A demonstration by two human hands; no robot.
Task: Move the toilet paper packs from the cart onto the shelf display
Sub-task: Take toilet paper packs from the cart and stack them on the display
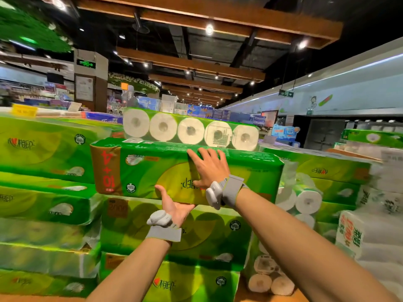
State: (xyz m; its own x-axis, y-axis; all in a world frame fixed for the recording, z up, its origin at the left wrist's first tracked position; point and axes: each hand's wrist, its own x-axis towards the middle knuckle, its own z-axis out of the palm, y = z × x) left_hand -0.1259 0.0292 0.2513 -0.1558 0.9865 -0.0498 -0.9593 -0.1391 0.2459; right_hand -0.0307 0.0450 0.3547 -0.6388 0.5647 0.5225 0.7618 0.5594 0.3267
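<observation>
Supermarket aisle under timber ceiling beams and spotlights, with stacked green tissue goods filling the display from nine o'clock to three o'clock. At centre, a person presses a long green toilet paper pack [187, 168] against the stack, its printed face upside down and its long axis running from nine o'clock to three o'clock. The left hand [174, 205] sits under the pack's lower edge at about six o'clock, palm up, fingers hidden beneath the wrap so their spread cannot be told, thumb raised against the front. The right hand [209, 168] lies flat on the front face, fingers [204, 153] spread apart and hooked over the top edge at twelve o'clock. Both wrists carry grey bands with white sensor pods.

The pack rests on a lower pack [174, 227] of the same brand and appears only partly seated; by this reading, the coming push runs straight away from the person, toward twelve o'clock. The right hand, higher and nearer the pack's middle, looks better placed to drive it. Directly behind stands a pack showing five roll ends [189, 129], which may limit how deep it goes. A neighbouring stack [43, 149] flanks at nine o'clock, and another [327, 171] at three o'clock, leaving little side room. No cart is in view.
</observation>
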